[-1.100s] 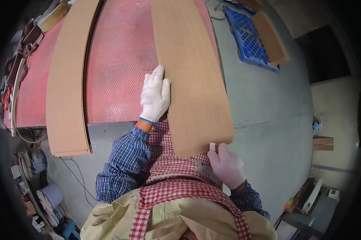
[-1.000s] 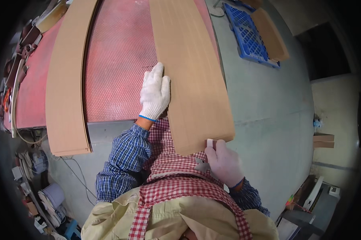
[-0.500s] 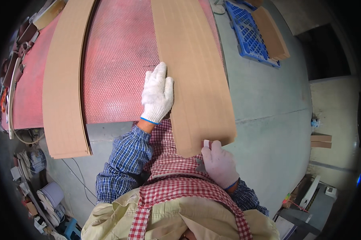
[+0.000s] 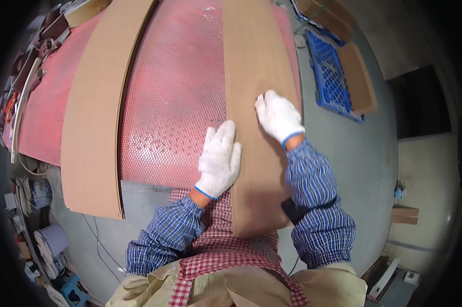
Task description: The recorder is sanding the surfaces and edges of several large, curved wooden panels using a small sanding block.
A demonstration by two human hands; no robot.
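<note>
A long brown board [image 4: 259, 169] lies lengthwise on the red mesh-topped table [image 4: 174, 97], its near end sticking out over the table edge toward my apron. My left hand [image 4: 219, 157], in a white knit glove, rests at the board's left edge with its fingers stretched out. On the board's upper face, farther away, is my gloved right hand [image 4: 279, 115]. Its fingers are closed round a small reddish-brown piece of sandpaper [image 4: 259, 97], of which only a bit shows at the fingertips.
Another stack of long brown boards [image 4: 95, 112] lies to the left, overhanging the near edge. Brown abrasive rolls [image 4: 52, 25] crowd the table's far left. On the floor at right stands a blue plastic pallet [image 4: 330, 74] with brown boards. A blue stool [image 4: 73, 291] is at lower left.
My right hand has moved from the board's near end forward onto its upper face, with the sandpaper. The table, board and left hand now appear lower and farther right in view.
</note>
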